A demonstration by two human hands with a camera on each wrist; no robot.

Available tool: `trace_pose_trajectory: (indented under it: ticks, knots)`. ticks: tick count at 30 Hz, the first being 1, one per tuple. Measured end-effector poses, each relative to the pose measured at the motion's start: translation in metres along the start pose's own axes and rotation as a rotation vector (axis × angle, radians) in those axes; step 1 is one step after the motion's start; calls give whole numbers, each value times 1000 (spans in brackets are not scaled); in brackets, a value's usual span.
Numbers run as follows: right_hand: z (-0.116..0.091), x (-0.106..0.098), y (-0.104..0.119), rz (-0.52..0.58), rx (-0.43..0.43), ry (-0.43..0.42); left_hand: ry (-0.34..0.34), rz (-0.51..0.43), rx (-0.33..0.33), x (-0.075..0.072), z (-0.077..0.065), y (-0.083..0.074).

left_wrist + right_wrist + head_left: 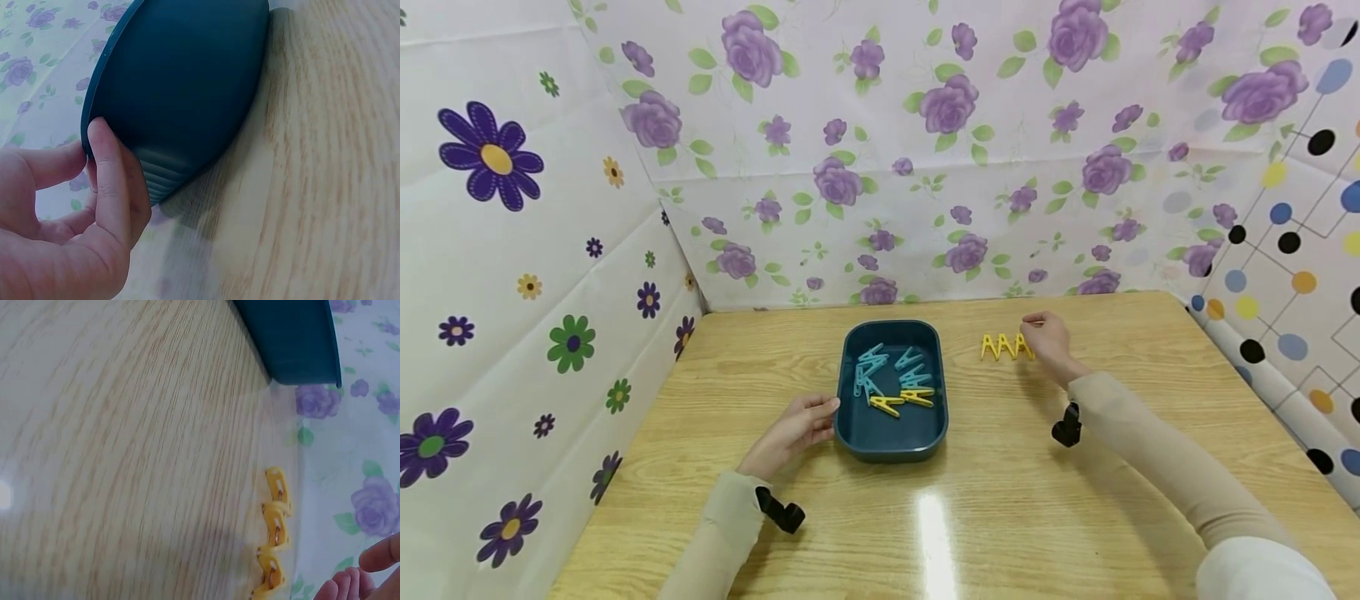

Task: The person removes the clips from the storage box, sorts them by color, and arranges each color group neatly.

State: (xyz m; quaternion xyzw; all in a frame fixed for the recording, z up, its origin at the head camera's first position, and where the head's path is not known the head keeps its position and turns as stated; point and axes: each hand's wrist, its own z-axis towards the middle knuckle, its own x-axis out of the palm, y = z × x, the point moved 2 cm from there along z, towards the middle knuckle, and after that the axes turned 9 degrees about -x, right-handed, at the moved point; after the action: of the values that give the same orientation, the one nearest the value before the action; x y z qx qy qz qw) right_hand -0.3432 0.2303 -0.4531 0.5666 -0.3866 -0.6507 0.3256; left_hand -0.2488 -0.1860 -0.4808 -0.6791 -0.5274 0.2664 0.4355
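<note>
My left hand [801, 429] grips the left rim of a dark teal plastic box [891, 437]. The left wrist view has the thumb on the outer wall and the other fingers at the rim. Inside the box lie several light blue clothespins [908, 358] and two yellow clothespins [886, 405]. Right of the box, more yellow clothespins [988, 347] stand in a row on the table. Over the right end of that row is my right hand [1048, 340], partly covering the last ones. In the right wrist view its loosely bent fingers [342, 586] are beside the row, with nothing visible between them.
The light wood table [1000, 517] meets a floral cloth wall [917, 208] just behind the box and the row. Patterned sheets hang at the left [512, 275] and right [1292, 250]. A light glare shows on the table in front of the box.
</note>
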Motion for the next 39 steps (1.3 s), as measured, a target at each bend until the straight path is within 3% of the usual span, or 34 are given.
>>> trace_pose_trajectory:
  ticks: [7, 13, 26, 39]
  knots:
    - [-5, 10, 15, 43, -49, 71, 2, 7, -7, 1, -2, -1]
    - [-10, 18, 33, 76, -70, 189, 10, 5, 2, 1, -3, -1]
    - [-19, 38, 64, -46, -141, 415, -13, 19, -13, 2, -3, -2]
    - [-27, 57, 97, -142, -240, 579, -43, 30, -36, 2, -2, -2]
